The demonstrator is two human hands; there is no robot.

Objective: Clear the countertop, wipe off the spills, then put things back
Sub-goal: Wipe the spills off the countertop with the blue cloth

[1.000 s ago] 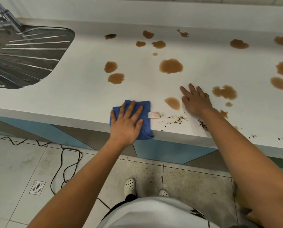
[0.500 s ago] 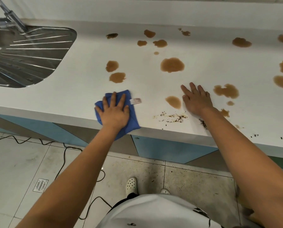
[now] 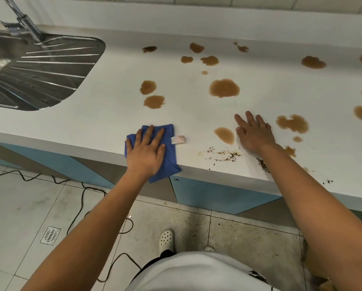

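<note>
Many brown spills are not yet wiped, so the wiping step looks barely begun. Going left to right: the steel sink (image 3: 39,74) sits at the far left of the white desk (image 3: 112,114), well apart from the mess. The left hand (image 3: 146,150) presses flat on the blue cloth (image 3: 167,162) at the desk's front edge — fingers straight and spread, a grip that pushes rather than pinches, with part of the cloth hanging over the edge. Its white tag (image 3: 179,140) pokes out to the right. Just beyond lies the nearest puddle (image 3: 225,135), with dark crumbs (image 3: 226,155) in front of it. The right hand (image 3: 254,133) rests flat and open beside that puddle, bracing. To wipe well, I would pull the cloth fully onto the desk, sweep crumbs toward one spot rather than off onto the floor, and work steadily rightward — refolding once the cloth soaks through, or it may only smear.
</note>
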